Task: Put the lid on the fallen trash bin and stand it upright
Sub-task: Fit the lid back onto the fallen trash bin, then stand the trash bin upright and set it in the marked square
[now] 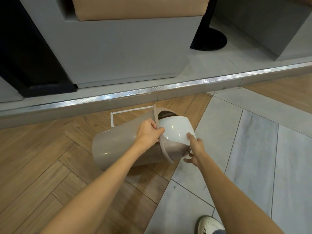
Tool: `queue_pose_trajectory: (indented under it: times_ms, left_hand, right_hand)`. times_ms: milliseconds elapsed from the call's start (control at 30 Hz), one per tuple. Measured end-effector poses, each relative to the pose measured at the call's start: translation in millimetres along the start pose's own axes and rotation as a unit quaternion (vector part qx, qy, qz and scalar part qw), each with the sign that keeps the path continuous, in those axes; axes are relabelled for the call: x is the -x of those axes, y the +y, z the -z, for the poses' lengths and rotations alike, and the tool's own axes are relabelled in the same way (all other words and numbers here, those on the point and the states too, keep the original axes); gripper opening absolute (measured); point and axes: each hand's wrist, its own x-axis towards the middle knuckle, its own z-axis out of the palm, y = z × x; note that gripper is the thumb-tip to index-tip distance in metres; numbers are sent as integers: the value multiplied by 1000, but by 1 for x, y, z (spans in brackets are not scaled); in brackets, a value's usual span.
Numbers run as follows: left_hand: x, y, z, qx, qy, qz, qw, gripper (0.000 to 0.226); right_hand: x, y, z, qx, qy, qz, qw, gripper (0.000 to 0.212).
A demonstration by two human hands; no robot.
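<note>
A taupe plastic trash bin (114, 149) lies on its side on the wood floor, with its mouth pointing right. Its lid (175, 129), a taupe ring with a white swing flap, sits against the bin's mouth. My left hand (148, 132) grips the bin's rim at the seam with the lid, thumb on the white flap. My right hand (194, 149) holds the lid's lower right edge, index finger pressed on the white flap and other fingers curled under the rim.
A white tape rectangle (111, 119) marks the floor behind the bin. A metal-edged step (152, 92) runs across just beyond, with a grey seat base (118, 53) and a black stand foot (211, 39) on it. My shoe (211, 224) is at the bottom right.
</note>
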Motion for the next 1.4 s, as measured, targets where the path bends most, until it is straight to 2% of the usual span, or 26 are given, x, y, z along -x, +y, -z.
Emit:
queue_pose_trajectory:
  times_ms: [133, 500, 667, 767, 867, 933, 1000, 1067, 1133, 1233, 1300, 1367, 1400]
  left_hand:
    - [11, 5, 21, 48, 3, -15, 999, 18]
    - [23, -17, 66, 229, 37, -9, 973, 27]
    - [32, -43, 83, 332, 47, 25, 942, 27]
    - [41, -62, 86, 399, 48, 67, 913, 33]
    - [54, -75, 84, 433, 17, 90, 897, 34]
    - [61, -82, 86, 435, -31, 103, 894, 22]
    - [67, -85, 92, 398, -91, 120, 905, 7]
    - [66, -87, 101, 322, -137, 152, 924, 26]
    - [61, -86, 110, 247, -151, 178, 941, 44]
    - [42, -77, 127, 206, -78, 166, 961, 71]
    - [28, -63, 134, 166, -5, 119, 979, 84]
    - [15, -47, 133, 136, 32, 61, 988, 82]
    - [10, -41, 130, 122, 31, 35, 991, 78]
  right_hand:
    - [14, -22, 1, -31, -70, -12, 997, 45]
    - [56, -66, -4, 67, -148, 60, 985, 67]
    - [78, -79, -18, 102, -198, 122, 967, 47]
    - [89, -82, -32, 147, -203, 195, 948, 46]
    - [96, -84, -40, 178, -215, 248, 928, 29]
    - [96, -85, -42, 195, -230, 267, 915, 18]
    - [94, -86, -43, 209, -242, 277, 906, 17]
    - [93, -88, -44, 221, -248, 282, 900, 30]
    - [94, -88, -44, 231, -253, 290, 894, 44]
    - [92, -82, -45, 222, -227, 298, 900, 66]
    - [90, -74, -47, 177, -133, 316, 922, 81]
    - [91, -63, -46, 82, -8, 299, 951, 86]
    - [92, -55, -46, 24, 36, 262, 964, 84]
